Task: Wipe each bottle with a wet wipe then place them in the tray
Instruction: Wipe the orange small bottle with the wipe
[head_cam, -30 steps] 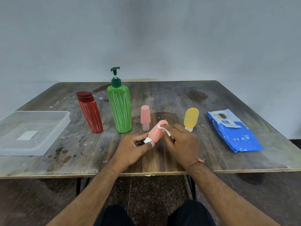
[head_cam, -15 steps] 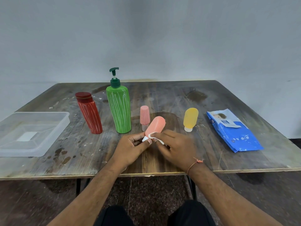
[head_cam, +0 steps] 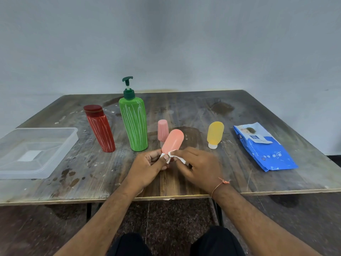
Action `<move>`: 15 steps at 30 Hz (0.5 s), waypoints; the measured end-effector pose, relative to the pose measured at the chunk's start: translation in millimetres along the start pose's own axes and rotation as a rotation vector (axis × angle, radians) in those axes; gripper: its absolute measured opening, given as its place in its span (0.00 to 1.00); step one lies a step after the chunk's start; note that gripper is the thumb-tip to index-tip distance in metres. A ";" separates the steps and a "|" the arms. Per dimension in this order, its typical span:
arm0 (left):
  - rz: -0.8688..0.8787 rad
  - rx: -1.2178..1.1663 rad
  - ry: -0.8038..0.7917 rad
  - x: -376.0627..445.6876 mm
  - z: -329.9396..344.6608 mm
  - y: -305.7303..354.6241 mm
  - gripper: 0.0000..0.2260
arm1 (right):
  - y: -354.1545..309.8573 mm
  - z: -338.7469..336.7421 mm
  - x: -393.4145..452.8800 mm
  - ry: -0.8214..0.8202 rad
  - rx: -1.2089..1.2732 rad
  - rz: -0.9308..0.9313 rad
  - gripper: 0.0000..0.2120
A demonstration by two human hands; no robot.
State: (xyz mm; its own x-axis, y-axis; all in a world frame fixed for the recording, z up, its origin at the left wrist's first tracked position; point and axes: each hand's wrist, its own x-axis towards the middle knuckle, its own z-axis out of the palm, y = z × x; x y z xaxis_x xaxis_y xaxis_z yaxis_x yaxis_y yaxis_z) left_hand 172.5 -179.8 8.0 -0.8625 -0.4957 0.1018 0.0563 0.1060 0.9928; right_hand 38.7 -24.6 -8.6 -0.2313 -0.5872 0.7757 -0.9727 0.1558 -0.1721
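Both hands meet above the near middle of the table (head_cam: 193, 111): the left hand (head_cam: 147, 167) pinches the white cap end of the coral bottle (head_cam: 173, 141), which tilts up and away, while the right hand (head_cam: 199, 167) has its fingers curled round a folded wet wipe (head_cam: 175, 157) pressed against the bottle's lower body. To the far left sits the clear tray (head_cam: 60, 154), with no bottle in it. Upright on the table wait the green pump bottle (head_cam: 133, 124), the red bottle (head_cam: 100, 128), the yellow bottle (head_cam: 215, 134) and a small pink bottle (head_cam: 163, 130) just behind the held one; the blue wipe pack (head_cam: 263, 146) lies to the right. Judging by this, the wiping would go best if the left hand turned the bottle slowly while the wipe stroked its full length, so no side is missed.
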 end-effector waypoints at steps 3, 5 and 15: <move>-0.001 0.015 -0.001 -1.1 0.2 0.3 0.09 | 2.7 2.0 0.4 0.095 -0.033 0.075 0.10; 0.003 0.032 -0.005 -1.5 -0.9 0.2 0.09 | 4.6 3.9 0.3 0.129 -0.064 0.125 0.11; -0.007 0.016 -0.029 1.4 -0.8 -3.2 0.09 | 0.7 0.4 -0.3 0.062 -0.007 0.057 0.08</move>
State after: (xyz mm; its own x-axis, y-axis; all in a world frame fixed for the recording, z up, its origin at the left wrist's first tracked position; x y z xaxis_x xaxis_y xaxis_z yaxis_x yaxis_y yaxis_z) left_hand 171.5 -181.5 5.1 -0.8770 -0.4714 0.0929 0.0422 0.1169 0.9922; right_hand 38.1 -24.6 -9.1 -0.2846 -0.5265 0.8011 -0.9577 0.1932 -0.2132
